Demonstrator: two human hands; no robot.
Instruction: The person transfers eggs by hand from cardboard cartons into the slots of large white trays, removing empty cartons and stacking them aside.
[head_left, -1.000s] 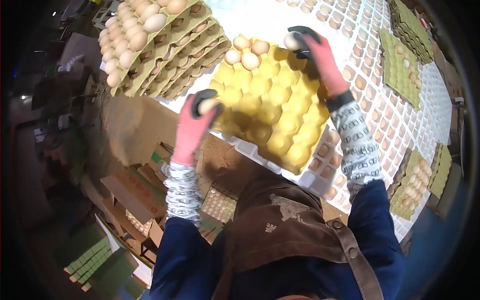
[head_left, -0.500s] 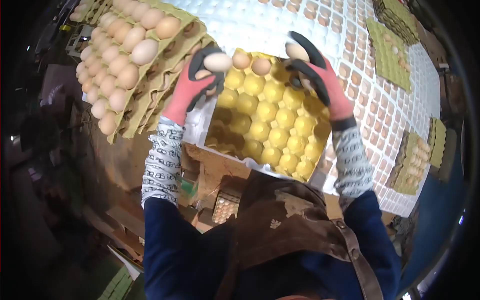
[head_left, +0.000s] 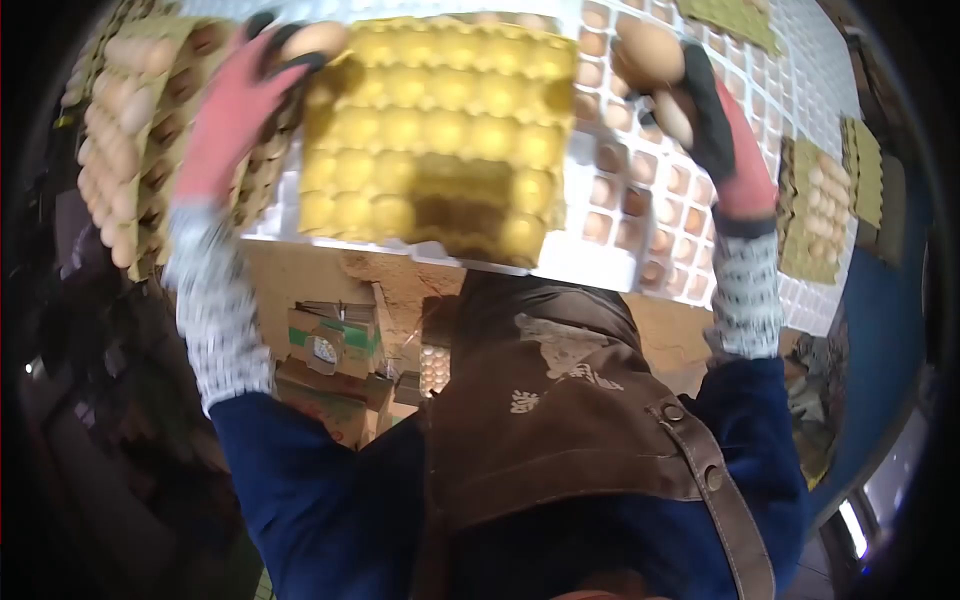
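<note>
My left hand (head_left: 250,95), in a red glove with black fingers, grips a brown egg (head_left: 316,40) at the upper left corner of the yellow egg tray (head_left: 435,130). Most of the tray's cups show no eggs. To the tray's right, my right hand (head_left: 712,125), gloved alike, has a brown egg (head_left: 650,52) at its fingertips and a second egg (head_left: 673,116) lower, against the palm side. The right hand hovers over a white tray (head_left: 672,215) with many egg-filled cells. Motion smears both hands somewhat.
Stacked pulp trays (head_left: 165,150) full of eggs stand on the left. More pulp trays with eggs (head_left: 815,210) sit on the white trays at right. Below the table edge are cardboard boxes (head_left: 335,340); a brown apron (head_left: 540,400) covers my front.
The view has shifted, and my hands are farther apart. My right hand has gone from above the yellow tray to the white trays right of it, still with eggs. My left still holds an egg.
</note>
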